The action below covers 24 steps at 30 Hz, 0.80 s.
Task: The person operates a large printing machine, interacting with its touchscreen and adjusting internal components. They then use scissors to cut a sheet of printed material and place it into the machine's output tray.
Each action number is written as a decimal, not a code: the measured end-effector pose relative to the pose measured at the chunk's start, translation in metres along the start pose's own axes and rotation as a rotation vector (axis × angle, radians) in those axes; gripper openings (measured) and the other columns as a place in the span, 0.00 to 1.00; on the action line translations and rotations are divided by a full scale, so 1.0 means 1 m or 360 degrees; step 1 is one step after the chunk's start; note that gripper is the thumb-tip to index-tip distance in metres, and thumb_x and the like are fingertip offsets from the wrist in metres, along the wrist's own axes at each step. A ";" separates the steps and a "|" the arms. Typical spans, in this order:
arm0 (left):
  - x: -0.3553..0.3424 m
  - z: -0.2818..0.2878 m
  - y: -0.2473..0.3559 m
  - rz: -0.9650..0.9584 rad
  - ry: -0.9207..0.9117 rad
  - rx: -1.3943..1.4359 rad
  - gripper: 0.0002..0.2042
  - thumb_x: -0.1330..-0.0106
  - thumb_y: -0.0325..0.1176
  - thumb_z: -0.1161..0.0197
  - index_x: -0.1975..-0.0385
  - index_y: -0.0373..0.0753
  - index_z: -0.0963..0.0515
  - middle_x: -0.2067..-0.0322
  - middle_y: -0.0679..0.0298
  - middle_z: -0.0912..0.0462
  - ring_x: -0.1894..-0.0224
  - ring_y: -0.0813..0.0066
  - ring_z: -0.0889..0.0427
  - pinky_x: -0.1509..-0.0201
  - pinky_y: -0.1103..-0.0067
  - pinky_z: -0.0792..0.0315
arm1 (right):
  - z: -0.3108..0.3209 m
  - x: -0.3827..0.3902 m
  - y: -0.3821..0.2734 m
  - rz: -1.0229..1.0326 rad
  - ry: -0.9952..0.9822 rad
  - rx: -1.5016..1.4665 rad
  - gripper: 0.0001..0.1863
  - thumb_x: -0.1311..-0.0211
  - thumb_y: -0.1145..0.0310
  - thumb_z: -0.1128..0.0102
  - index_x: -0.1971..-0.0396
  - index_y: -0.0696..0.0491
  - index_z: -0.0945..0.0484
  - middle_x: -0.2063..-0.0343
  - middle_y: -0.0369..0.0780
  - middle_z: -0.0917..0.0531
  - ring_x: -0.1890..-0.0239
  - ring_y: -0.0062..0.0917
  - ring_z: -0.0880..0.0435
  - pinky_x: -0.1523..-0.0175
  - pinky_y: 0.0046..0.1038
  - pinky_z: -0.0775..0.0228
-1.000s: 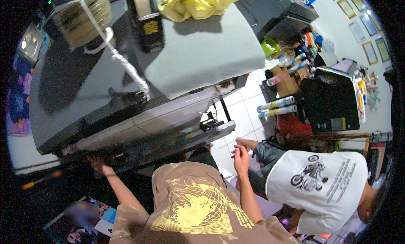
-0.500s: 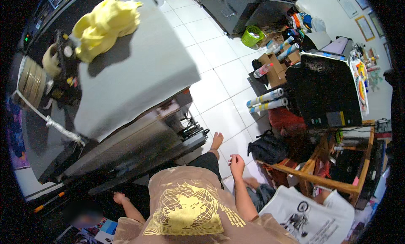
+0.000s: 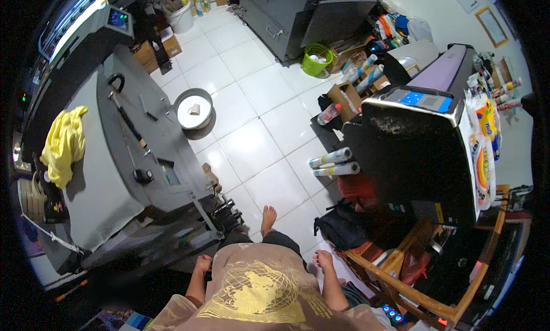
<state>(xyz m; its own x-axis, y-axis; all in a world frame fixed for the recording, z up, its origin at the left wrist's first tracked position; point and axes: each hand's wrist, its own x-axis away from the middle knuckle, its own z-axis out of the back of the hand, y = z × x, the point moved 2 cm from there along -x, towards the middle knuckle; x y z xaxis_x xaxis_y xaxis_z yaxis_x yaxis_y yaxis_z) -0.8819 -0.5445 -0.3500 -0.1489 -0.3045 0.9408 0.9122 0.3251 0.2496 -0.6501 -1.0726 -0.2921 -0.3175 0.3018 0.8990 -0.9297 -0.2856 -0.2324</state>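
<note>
My left hand (image 3: 203, 263) hangs beside the brown T-shirt (image 3: 258, 285) I wear, near the lower edge of the large grey machine (image 3: 154, 165), its fingers curled with nothing seen in them. My right hand (image 3: 322, 260) hangs at my other side, empty, with fingers loosely bent and apart, near a black backpack (image 3: 338, 225) and a wooden frame (image 3: 366, 262). A bare foot (image 3: 268, 219) is on the white tiles (image 3: 258, 136) ahead. A crumpled yellow cloth (image 3: 63, 142) lies on the machine's padded top.
A round pan (image 3: 200, 107), a green basket (image 3: 315, 62) and a grey cabinet (image 3: 272, 22) stand ahead. At right are a black machine (image 3: 409, 170), rolls (image 3: 335, 162) and cardboard boxes (image 3: 344, 99). A co-worker's leg (image 3: 349, 291) shows beside my right arm.
My view has swung toward the floor aisle, revealing the pan and the machine's far end. My left hand has left the machine to hang at my side. The co-worker is mostly hidden now.
</note>
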 end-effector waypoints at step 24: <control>-0.157 -0.068 0.372 -0.0242 -0.0134 -0.0104 0.11 0.39 0.38 0.30 0.72 0.35 0.17 0.80 0.65 0.22 0.80 0.75 0.27 0.80 0.69 0.34 | -0.123 -0.109 -0.564 0.0698 -0.0335 0.0748 0.17 0.30 0.56 0.42 0.59 0.56 0.17 0.68 0.39 0.13 0.72 0.23 0.17 0.68 0.26 0.24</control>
<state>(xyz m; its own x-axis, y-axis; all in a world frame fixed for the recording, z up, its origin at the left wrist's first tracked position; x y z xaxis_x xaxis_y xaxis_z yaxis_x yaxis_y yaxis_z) -0.4931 -0.4365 -0.4204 -0.3156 -0.2689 0.9100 0.8992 0.2216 0.3773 -0.1139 -0.8327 -0.3051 -0.5593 -0.1023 0.8226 -0.5281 -0.7210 -0.4487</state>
